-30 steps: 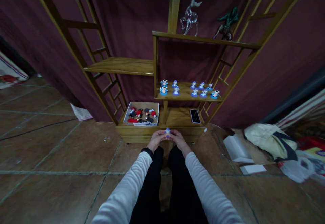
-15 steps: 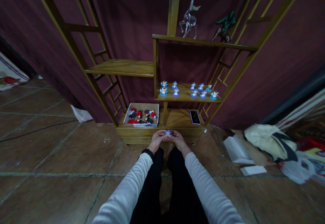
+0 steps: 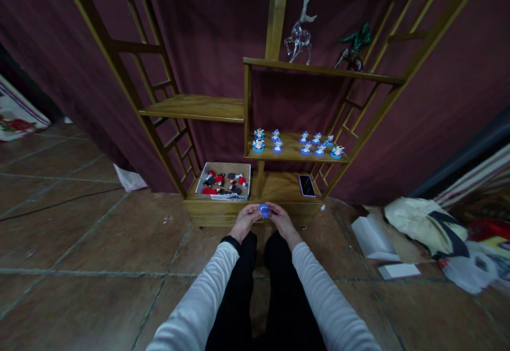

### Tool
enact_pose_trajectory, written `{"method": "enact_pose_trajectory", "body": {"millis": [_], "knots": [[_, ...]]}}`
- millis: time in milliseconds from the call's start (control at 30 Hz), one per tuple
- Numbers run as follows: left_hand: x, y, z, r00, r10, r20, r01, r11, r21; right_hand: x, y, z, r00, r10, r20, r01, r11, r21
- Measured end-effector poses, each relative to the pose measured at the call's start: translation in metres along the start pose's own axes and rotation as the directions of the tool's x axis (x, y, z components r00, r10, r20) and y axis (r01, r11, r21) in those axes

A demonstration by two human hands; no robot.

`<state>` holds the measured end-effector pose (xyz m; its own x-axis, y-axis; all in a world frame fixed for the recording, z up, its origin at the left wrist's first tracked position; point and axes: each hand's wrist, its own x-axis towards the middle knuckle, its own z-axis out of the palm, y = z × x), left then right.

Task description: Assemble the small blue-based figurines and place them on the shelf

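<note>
Between my two hands is a small purple figurine [image 3: 263,210], held in front of the cabinet's lower edge. My left hand [image 3: 244,221] pinches its left side, and my right hand [image 3: 282,220] grips the right side. Mostly the plain purple surface of the figurine faces me. Beyond it, several similar white-and-purple figurines [image 3: 278,146] stand in small groups on the shelf [image 3: 292,153], with blue-based figurines [image 3: 258,145] at both ends. A shallow cardboard box [image 3: 249,176] at the lower left holds several red and black figurines [image 3: 219,180].
A phone [image 3: 306,185] lies on the lower right shelf. Up on the top shelf stand a clear deer statuette [image 3: 299,37] and a dark green statuette [image 3: 354,48]. White boxes [image 3: 374,238], a cloth bag [image 3: 422,226] and a plastic bag [image 3: 470,268] lie on the right floor.
The figurine has been turned in my fingers: its patterned side faced me before, and now a plain purple surface does. Both hands keep hold. The view has shifted slightly.
</note>
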<state>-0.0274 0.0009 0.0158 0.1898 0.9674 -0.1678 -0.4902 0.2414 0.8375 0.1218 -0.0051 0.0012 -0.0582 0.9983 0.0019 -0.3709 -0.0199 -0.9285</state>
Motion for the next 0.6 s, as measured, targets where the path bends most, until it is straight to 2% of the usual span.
{"method": "enact_pose_trajectory", "body": {"millis": [167, 367, 600], "knots": [[0.0013, -0.0015, -0.001, 1.0, 0.006, -0.007, -0.006, 1.0, 0.012, -0.0009, -0.0015, 0.002, 1.0, 0.007, -0.012, -0.007, 1.0, 0.01], [0.0053, -0.0041, -0.0019, 0.999, -0.036, -0.025, 0.036, 0.999, -0.007, -0.0014, 0.0002, 0.0048, 0.994, 0.09, -0.065, -0.088, 0.995, 0.041], [0.0088, -0.0066, -0.0035, 0.997, -0.069, -0.042, 0.068, 0.997, -0.026, 0.0005, 0.0015, 0.0055, 0.988, 0.125, -0.088, -0.118, 0.99, 0.076]]}}
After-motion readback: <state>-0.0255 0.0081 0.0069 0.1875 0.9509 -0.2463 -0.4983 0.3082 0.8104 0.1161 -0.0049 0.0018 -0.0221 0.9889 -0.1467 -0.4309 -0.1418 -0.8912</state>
